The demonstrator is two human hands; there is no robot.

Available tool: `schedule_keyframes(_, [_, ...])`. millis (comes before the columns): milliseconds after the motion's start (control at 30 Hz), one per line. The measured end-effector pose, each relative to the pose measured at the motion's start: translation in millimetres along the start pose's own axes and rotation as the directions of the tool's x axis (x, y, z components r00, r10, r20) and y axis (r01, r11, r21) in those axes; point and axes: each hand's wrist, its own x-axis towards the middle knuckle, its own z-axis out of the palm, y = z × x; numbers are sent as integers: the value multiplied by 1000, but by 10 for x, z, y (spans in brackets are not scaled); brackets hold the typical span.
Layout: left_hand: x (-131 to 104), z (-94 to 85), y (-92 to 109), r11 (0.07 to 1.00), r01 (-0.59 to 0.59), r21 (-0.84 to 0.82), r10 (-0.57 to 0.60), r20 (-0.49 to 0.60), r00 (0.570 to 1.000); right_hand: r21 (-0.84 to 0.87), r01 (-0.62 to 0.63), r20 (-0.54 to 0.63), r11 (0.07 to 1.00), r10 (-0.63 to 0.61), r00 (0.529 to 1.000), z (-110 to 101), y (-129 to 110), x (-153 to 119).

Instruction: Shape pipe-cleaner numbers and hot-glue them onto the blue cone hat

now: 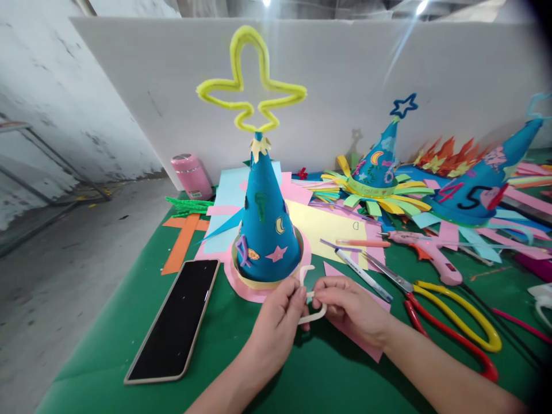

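Observation:
My left hand [278, 313] pinches a white pipe cleaner [317, 316] that is bent into an angular, curved shape, a bit like a number 5. The fingertips of my right hand [351, 305] close on the same piece from the other side. Just beyond both hands stands a blue paper cone hat [269, 201] with a pink brim [241, 287]. Stickers and a purple bent pipe cleaner [242, 251] decorate its side. From its tip rises a large yellow pipe-cleaner outline [250, 75] shaped like an airplane.
To the left lies a phone [176, 322]; a pink bottle [192, 175] stands behind. Scissors [448, 316], a white pen [364, 275] and a pink glue gun [426, 253] lie right. Two decorated hats [375, 161] [478, 178] sit farther back before a white board [345, 69].

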Motion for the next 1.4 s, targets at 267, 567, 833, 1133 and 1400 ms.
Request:
schedule_keyframes(267, [-9, 4, -2, 989, 62, -134, -60, 18, 998, 184, -42, -4, 982, 44, 999, 31, 12, 7])
schedule_keyframes(567, [15, -39, -50, 969, 136, -206, -110, 130, 985, 75, -7, 52, 997, 3, 999, 11, -26, -17])
schedule_keyframes(833, [22, -55, -19, 988, 106, -109, -84, 194, 977, 56, -57, 26, 997, 56, 998, -26, -49, -6])
schedule_keyframes(1133, [36, -187, 129, 984, 21, 174, -64, 247, 967, -82, -28, 49, 996, 32, 998, -127, -83, -20])
schedule_keyframes(1400, [37, -234, 106, 981, 80, 178, -132, 304, 943, -208, -2, 123, 978, 28, 992, -145, -111, -58])
